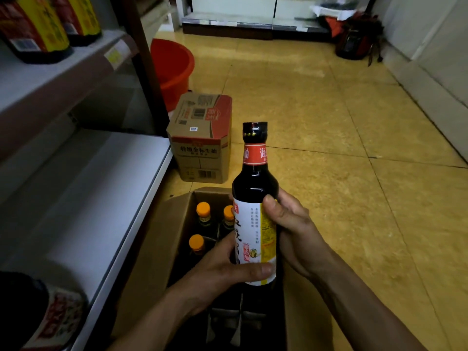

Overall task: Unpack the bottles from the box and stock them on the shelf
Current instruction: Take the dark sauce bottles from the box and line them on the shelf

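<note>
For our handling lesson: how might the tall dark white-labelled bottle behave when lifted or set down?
Likely heavy: the tall dark bottle looks full; left hand and right hand both grip it. Narrow, so probably tips easily. Glossy shoulder, perhaps slippery.

A: Which bottle is out?

B: One dark bottle (254,188), upright above the open box (162,239). It has a dark top, a red band round the neck and a white and yellow label. The left hand (228,269) grips its lower part and the right hand (291,229) its side.

A: And the others?

B: Three orange-capped bottles (203,210) stand upright in the box's far compartments. The box sits on the floor just beside the white shelf (83,198).
</note>
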Motion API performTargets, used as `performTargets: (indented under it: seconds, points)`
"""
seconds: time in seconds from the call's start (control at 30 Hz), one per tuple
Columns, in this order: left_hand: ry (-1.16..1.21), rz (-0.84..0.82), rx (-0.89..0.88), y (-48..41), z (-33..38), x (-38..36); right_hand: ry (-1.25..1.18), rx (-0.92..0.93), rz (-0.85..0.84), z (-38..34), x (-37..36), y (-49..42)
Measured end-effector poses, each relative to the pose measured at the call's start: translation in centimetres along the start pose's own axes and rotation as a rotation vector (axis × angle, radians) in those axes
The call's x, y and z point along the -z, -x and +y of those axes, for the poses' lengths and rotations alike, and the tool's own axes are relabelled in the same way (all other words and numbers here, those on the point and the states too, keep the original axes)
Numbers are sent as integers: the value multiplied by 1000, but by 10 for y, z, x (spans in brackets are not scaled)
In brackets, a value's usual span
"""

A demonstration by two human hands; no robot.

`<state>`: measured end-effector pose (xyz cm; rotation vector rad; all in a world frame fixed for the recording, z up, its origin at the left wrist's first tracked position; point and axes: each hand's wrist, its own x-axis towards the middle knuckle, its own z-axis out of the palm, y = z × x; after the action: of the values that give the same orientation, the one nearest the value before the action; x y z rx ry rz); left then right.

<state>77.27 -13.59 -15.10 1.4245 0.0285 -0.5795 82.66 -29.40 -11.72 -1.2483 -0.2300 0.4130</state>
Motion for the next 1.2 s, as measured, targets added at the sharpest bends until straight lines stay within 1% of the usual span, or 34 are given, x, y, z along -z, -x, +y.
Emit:
performTargets:
  seconds: [0.1,0.17,0.27,0.33,0.37,0.43,0.53,0.63,0.7,0.8,0.93,1.07,1.13,1.2]
  points:
    - [-20,122,-78,-1,-1,-9,191,13,60,1,-1,-1]
    - [-1,243,-123,-4,0,-14,312,33,81,3,-5,-2]
    - [-31,443,-166,-8,-3,-17,396,42,84,9,-9,-3]
    - [-92,529,-192,-9,-5,-18,437,50,118,9,-12,-4]
    - [-118,543,-201,-9,-6,-18,432,53,141,9,-13,-4]
    - [-152,512,-207,-8,-5,-18,304,46,199,10,-11,-6]
    - [-157,376,-154,-6,-1,-11,128,18,280,11,-5,-9]
    - [-99,255,-68,-4,4,-1,57,6,256,10,1,-8]
    - [-53,218,-44,-4,7,3,43,3,221,8,2,-6]
    - [-37,209,-32,-5,5,5,77,-11,197,8,1,-5]
    - [-11,243,-40,-3,2,4,319,-25,162,8,-1,-6]
    - [28,328,-60,3,6,0,453,-21,159,2,-6,-3]
    - [40,351,-40,8,9,-4,463,-57,110,0,-9,0]
    - [69,360,-27,15,14,-8,363,-96,93,-6,-14,3]
